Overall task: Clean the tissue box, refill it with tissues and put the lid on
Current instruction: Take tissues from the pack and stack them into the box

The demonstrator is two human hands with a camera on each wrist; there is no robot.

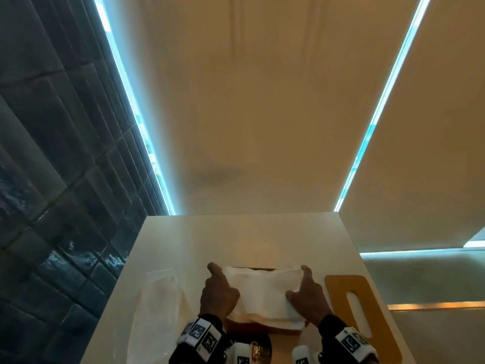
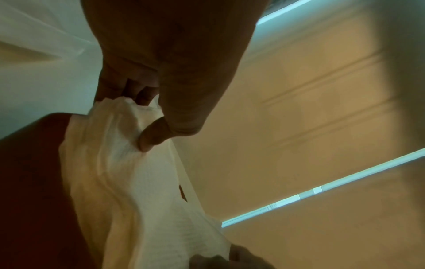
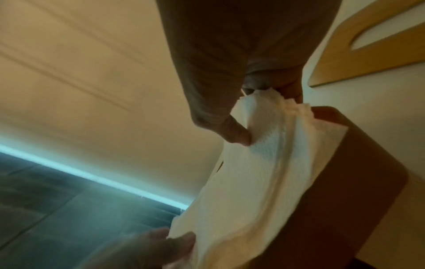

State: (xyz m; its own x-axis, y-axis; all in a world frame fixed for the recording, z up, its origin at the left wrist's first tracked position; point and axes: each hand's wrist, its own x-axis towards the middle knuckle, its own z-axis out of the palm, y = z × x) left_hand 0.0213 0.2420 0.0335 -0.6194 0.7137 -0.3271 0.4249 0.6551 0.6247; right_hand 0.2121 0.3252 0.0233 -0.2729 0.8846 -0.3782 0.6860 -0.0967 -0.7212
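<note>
Both hands pinch the stack of tissues (image 1: 263, 295) over the brown tissue box (image 1: 258, 329): left hand (image 1: 217, 292) grip at one end, right hand (image 1: 308, 295) at the other. The wooden lid (image 1: 338, 287) lies just right on the bench (image 1: 236, 237).

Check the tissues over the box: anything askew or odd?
Mostly fine. The tissue stack, held by the left hand and right hand, is rumpled and overhangs the brown box edges, not seated inside.
</note>
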